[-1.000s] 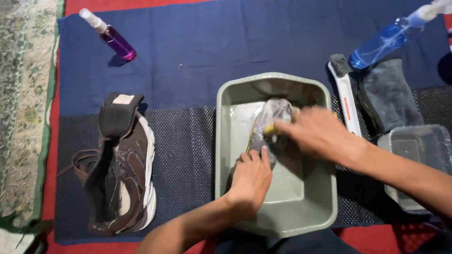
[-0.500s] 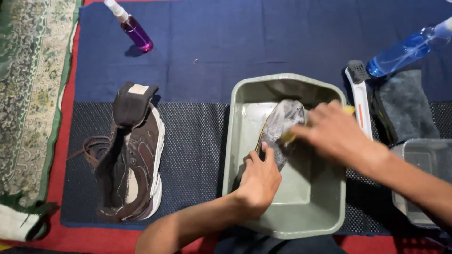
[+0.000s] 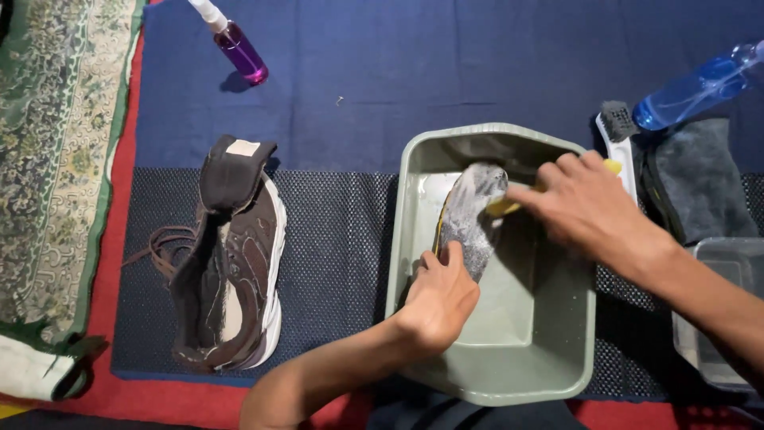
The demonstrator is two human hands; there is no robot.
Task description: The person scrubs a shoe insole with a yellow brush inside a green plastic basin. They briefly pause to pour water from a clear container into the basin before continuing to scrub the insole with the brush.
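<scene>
A grey-green plastic basin [image 3: 414, 207] sits on the dark mat in front of me. Inside it my left hand [image 3: 438, 299] holds the lower end of a soapy grey shoe insole [image 3: 471, 215], which is propped tilted in the basin. My right hand [image 3: 585, 207] grips a yellow-handled brush [image 3: 503, 207], its head pressed against the insole's upper part. Most of the brush is hidden by my fingers.
A brown shoe [image 3: 235, 263] with loose laces lies on the mat at left. A purple spray bottle [image 3: 235, 46] stands at the back, a blue spray bottle [image 3: 700, 84] at the right. A white brush [image 3: 619, 139], grey cloth [image 3: 700, 179] and clear container [image 3: 724, 310] lie at right.
My right hand has shifted the brush along the insole's upper part, scrubbing. The left hand keeps its hold on the lower end. The view has drifted slightly.
</scene>
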